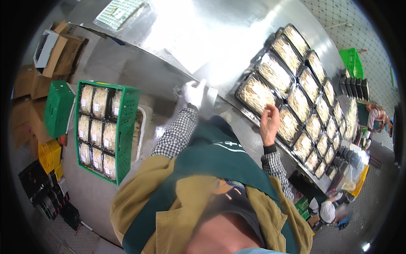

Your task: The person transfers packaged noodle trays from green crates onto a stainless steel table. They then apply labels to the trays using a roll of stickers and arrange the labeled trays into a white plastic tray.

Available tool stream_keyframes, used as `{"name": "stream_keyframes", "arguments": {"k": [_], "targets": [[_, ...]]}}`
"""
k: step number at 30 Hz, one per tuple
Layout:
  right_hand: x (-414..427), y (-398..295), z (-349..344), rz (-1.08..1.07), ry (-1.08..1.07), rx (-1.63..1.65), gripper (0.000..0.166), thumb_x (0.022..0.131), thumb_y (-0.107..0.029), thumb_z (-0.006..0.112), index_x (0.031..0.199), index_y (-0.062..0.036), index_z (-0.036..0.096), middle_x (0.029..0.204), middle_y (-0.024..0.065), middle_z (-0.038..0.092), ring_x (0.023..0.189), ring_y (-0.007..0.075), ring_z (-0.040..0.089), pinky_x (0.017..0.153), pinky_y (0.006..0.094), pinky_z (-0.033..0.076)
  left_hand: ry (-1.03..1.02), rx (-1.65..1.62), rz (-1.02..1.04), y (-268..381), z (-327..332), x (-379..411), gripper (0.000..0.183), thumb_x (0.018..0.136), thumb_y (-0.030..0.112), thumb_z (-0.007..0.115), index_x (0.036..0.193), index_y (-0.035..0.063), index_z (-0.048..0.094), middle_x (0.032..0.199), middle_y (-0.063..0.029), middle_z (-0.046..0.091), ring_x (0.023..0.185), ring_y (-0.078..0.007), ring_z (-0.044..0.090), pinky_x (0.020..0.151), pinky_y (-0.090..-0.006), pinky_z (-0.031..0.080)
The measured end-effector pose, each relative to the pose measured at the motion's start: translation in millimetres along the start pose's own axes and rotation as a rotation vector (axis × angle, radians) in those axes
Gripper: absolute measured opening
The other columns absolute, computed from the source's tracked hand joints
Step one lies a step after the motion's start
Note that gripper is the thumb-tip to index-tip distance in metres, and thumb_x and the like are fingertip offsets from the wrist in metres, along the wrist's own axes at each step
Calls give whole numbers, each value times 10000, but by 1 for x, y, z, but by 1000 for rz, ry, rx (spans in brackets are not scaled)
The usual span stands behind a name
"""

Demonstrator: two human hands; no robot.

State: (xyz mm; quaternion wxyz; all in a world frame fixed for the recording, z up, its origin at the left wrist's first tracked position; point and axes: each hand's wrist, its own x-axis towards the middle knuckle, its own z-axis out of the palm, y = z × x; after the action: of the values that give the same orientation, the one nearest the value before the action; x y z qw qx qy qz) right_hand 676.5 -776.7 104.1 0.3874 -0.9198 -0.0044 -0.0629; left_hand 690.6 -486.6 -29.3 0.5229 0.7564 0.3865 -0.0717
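Note:
My left hand [194, 93], in a white glove, is at the near edge of the steel table [234, 63], its fingers curled in. Whether it grips anything cannot be seen. A small pale piece [212, 94] lies just right of it. My bare right hand [270, 125] hovers by the table's edge with loosely bent fingers and nothing visible in them. Its fingertips are close to the corner of the nearest black plastic tray [256, 93], filled with pale, thin-stemmed produce. Beside it, rows of similar trays [298, 103] bearing white labels cover the table's right part.
Left on the floor, a green plastic crate [128, 127] holds several wrapped produce trays. Behind it are another green crate [58, 108], cardboard boxes [63, 57] and yellow crates [49, 155]. A sheet of labels [119, 12] lies on the table. Co-workers [328, 211] are at the right.

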Motion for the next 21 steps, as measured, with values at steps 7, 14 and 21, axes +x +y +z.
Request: {"name": "stream_keyframes", "arguments": {"k": [7, 14, 21], "targets": [[-12, -4, -16, 61, -14, -25, 113, 865, -23, 601, 977, -14, 588, 784, 22, 587, 596, 87, 487, 573, 245, 429, 745, 494, 527, 46, -88, 146, 539, 788, 282, 680, 1241, 26, 536, 1267, -165, 539, 1147, -319, 518, 959, -410, 421], [2, -13, -40, 49, 47, 118, 127, 893, -67, 612, 1007, -13, 608, 811, 15, 585, 659, 69, 512, 609, 226, 446, 101, -215, 583, 99, -86, 145, 240, 839, 135, 655, 1022, -18, 677, 949, -117, 696, 898, -198, 644, 800, -320, 498], [104, -84, -74, -169, 25, 518, 328, 853, -161, 671, 1141, -18, 605, 897, 2, 596, 700, 67, 449, 668, 209, 415, -306, -448, 672, 209, -119, -78, 252, 865, -2, 618, 1110, -62, 627, 1022, -88, 674, 896, -118, 627, 815, -239, 497]]}}
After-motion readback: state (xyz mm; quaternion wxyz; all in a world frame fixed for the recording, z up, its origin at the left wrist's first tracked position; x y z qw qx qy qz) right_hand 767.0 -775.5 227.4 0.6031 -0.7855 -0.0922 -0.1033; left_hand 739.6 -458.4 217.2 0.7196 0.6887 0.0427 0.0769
